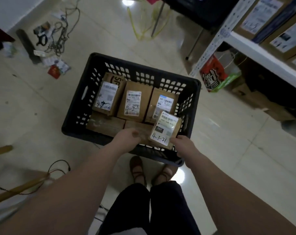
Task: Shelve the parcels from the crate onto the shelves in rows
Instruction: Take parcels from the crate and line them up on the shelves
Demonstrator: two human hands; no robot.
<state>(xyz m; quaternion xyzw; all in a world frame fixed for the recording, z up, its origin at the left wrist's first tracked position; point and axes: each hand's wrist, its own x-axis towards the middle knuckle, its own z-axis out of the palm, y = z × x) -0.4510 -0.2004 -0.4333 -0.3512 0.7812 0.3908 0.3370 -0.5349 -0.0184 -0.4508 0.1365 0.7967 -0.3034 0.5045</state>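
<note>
**A:** Where is the parcel being handled?

**B:** The small parcel (166,129), with 4-3-21 handwritten on its white label, is raised over the near right corner of the black crate (79,102). It is tilted, label up.

**A:** Which hand has it?

**B:** Both. The right hand (182,143) grasps its near right corner with the fingers tucked underneath. The left hand (127,138) is curled on its near left edge, thumb on top of the cardboard.

**A:** What else is in the crate?

**B:** Three brown parcels lean in a row along the crate's far side. The left parcel (106,97) has scrawled writing I cannot read. The middle parcel (134,102) has a mark beginning 4-2. The right parcel (164,100) is partly hidden behind the raised one. Flat parcels (105,123) lie along the crate's near side, plain cardboard up.

**A:** And around the crate?

**B:** It sits on a pale tiled floor (42,116). To the right of the crate stands a white metal shelf (245,48) carrying cardboard boxes (265,14) with labels facing out. Under the shelf, off the crate's far right corner, is a red bag (213,72). Well off the crate's far left corner, a tangle of cables (59,36) and a red envelope (53,71) lie on the floor. Just at the crate's near side are the person's brown shoes (138,168), toes close to its rim.
</note>
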